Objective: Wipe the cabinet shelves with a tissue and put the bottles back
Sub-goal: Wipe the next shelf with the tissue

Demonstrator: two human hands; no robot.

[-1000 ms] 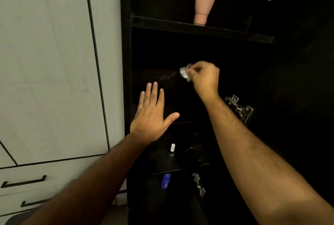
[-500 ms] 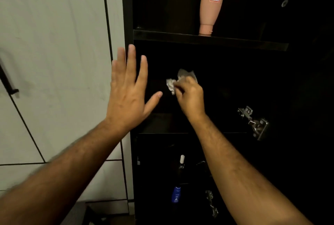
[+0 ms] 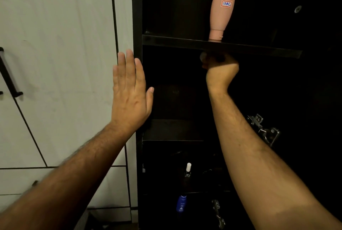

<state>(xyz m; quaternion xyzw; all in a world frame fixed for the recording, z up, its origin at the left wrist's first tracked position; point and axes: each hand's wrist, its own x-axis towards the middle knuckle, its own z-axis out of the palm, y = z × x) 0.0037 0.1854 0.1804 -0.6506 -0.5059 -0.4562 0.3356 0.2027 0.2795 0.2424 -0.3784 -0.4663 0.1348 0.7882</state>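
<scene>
Dark laminate hides dust, so go by feel more than sight. Your right hand (image 3: 221,70) is up under the front edge of the upper shelf (image 3: 259,49), its fingers curled round a crumpled tissue (image 3: 203,57); only a pale corner of the wad shows at the knuckles, touching or very nearly touching the shelf's lower face. That grip looks tight enough, but let more tissue stand proud of the fingers so paper, not skin, does the wiping.

Your left hand (image 3: 130,93) is flat, fingers straight and together, held up by the cabinet's left edge (image 3: 136,63); whether it touches the frame I cannot tell. Resting it there would steady you.

I would draw the wad along the edge in one direction, then refold to a clean face. Mind the pink bottle (image 3: 221,11), standing cap-down on that shelf just above your right hand; a knock from below could tip it. Lower down, a white-capped bottle (image 3: 187,169) and a blue bottle (image 3: 181,204) stand on the shelves near the bottom.
</scene>
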